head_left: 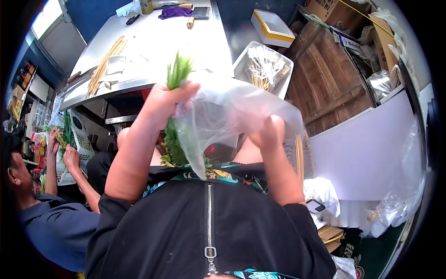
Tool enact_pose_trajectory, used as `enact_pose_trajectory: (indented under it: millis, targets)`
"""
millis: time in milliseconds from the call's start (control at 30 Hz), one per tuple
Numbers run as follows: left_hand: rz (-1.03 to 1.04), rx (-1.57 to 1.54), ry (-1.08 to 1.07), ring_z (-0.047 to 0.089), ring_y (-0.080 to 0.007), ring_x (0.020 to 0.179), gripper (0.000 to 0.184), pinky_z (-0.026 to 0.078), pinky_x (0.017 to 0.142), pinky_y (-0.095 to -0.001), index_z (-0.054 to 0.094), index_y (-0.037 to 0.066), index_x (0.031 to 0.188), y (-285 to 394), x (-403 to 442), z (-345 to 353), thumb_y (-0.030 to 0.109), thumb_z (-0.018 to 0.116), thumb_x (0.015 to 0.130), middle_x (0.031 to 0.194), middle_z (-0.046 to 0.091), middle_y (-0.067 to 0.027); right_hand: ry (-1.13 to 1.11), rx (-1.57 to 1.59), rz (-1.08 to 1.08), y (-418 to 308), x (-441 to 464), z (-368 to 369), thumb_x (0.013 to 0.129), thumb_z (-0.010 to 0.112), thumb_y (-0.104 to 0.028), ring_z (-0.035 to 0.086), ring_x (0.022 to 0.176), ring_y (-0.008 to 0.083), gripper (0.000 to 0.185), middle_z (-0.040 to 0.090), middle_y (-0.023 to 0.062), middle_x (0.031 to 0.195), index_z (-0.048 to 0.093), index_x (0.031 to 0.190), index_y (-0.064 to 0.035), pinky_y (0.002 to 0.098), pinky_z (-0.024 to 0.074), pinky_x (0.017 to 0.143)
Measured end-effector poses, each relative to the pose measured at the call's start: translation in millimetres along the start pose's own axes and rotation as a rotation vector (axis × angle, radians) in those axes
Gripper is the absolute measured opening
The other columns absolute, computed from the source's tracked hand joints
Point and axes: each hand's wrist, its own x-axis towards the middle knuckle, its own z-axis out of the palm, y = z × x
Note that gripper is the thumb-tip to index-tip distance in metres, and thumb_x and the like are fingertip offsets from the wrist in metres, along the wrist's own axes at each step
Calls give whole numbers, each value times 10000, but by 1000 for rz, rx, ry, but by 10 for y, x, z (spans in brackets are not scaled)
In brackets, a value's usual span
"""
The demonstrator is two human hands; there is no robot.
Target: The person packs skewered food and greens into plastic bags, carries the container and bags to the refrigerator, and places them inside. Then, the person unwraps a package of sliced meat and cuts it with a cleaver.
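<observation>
My left hand [168, 100] is closed round a bunch of leafy greens [173, 142], perhaps cilantro. Its cut stems point up past my thumb and the leaves hang down towards my lap. A clear plastic bag [218, 107] stretches between my hands, with one side against my left hand and the bunch. On the right, my right hand [267, 132] grips the bag; some of its fingers are blurred behind the film. Whether my left fingers also pinch the bag's edge I cannot tell.
Ahead stands a white table [153, 51] with bamboo skewers [104, 65] and a purple cloth [175, 12]. A white bin [239, 69] holds bagged skewers. At the left, a co-worker [55, 214] handles greens over a white basket [83, 139]. Wooden boards [320, 69] lean at the right.
</observation>
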Motion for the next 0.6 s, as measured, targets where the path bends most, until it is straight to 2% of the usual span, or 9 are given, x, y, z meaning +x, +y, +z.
enact_pose_trajectory:
  millis: [33, 167, 233, 267, 300, 367, 400, 500, 600]
  targets:
    - [-18, -16, 40, 463, -33, 487, 189, 325, 449, -194, 643, 66, 866, -12, 41, -74, 232, 714, 810, 630, 558, 38, -46, 61, 150, 64, -38, -9, 886, 429, -618, 502, 1169, 319, 850, 526, 195, 1253, 266, 1411, 29, 429, 378, 1017]
    - [2, 23, 129, 464, -31, 516, 178, 331, 468, -190, 645, 65, 861, -168, 133, -307, 224, 710, 812, 635, 546, 43, -181, 198, 54, 214, -153, 228, 869, 491, -593, 469, 1215, 330, 843, 506, 193, 1287, 294, 1403, 29, 442, 339, 1051]
    - [16, 30, 147, 464, -32, 524, 179, 333, 470, -190, 649, 64, 844, -187, 137, -352, 231, 705, 816, 640, 547, 39, -50, 85, 56, 170, -207, 230, 867, 565, -492, 478, 1214, 320, 757, 518, 195, 1276, 355, 1379, 24, 454, 343, 1049]
    - [37, 16, 190, 476, -37, 555, 178, 351, 500, -194, 649, 52, 861, -204, 133, -366, 213, 708, 814, 672, 556, 36, -20, -37, 144, 153, -224, 171, 870, 617, -359, 484, 1210, 283, 671, 523, 190, 1272, 371, 1377, 5, 431, 343, 1050]
    - [58, -2, 231, 489, -41, 586, 179, 368, 529, -199, 649, 40, 878, -229, 134, -378, 194, 712, 813, 703, 566, 34, 102, -274, 232, 194, -249, 110, 851, 664, -256, 574, 1081, 225, 551, 590, 160, 1185, 474, 1304, -8, 369, 432, 954]
    - [50, -6, 200, 501, -48, 611, 183, 386, 558, -208, 643, 25, 894, -300, 157, -422, 170, 715, 809, 733, 575, 28, 274, -347, 410, 214, -348, 50, 834, 684, -126, 624, 856, 130, 273, 672, 58, 957, 630, 1082, -25, 261, 494, 765]
    - [35, 24, 208, 500, -50, 611, 177, 385, 558, -209, 641, 27, 894, -336, 156, -427, 170, 709, 815, 727, 574, 24, 283, -352, 410, 252, -370, 25, 834, 684, -126, 624, 856, 130, 273, 672, 58, 957, 630, 1082, -25, 261, 494, 765]
    - [27, 43, 212, 463, -36, 544, 180, 348, 492, -194, 638, 38, 898, -424, 156, -494, 198, 693, 838, 684, 559, 28, 519, -239, 193, 280, -362, 50, 811, 720, -128, 543, 657, 66, 117, 633, -6, 773, 639, 847, -54, 213, 441, 613]
    - [125, 135, 393, 352, -2, 421, 237, 232, 375, -172, 638, 48, 915, -371, 114, -562, 275, 674, 863, 629, 529, 53, 666, -232, 128, 202, -357, 23, 804, 729, -128, 544, 650, 63, 139, 629, -1, 773, 617, 844, -56, 199, 435, 598]
